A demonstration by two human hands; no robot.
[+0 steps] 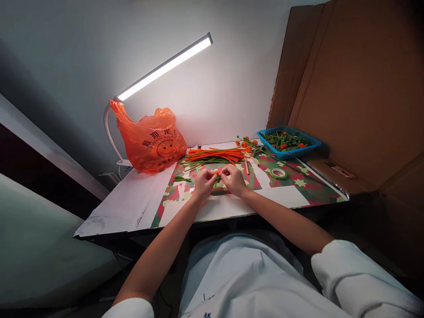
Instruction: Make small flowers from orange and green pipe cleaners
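Note:
My left hand [204, 182] and my right hand [232, 180] meet above the table's front part, fingertips pinched together. Between them is a small orange-and-green pipe-cleaner piece [217, 173], its orange part up and green strands hanging below. The fingers cover much of it, so its exact shape is hidden. Just beyond the hands lies a bundle of orange and green pipe cleaners [215, 154]. To the left of my left hand rests a loose green leaf-like piece [182, 179]. A short wooden-looking stick [247, 167] lies past my right hand.
A roll of green tape [278, 173] lies to the right. Behind it, a blue basket [285, 154] holds green and orange pieces, with orange pompom-like flowers [244, 144] beside it. An orange plastic bag [154, 141] stands left under a lit lamp [165, 66]. Cardboard [361, 88] rises at right.

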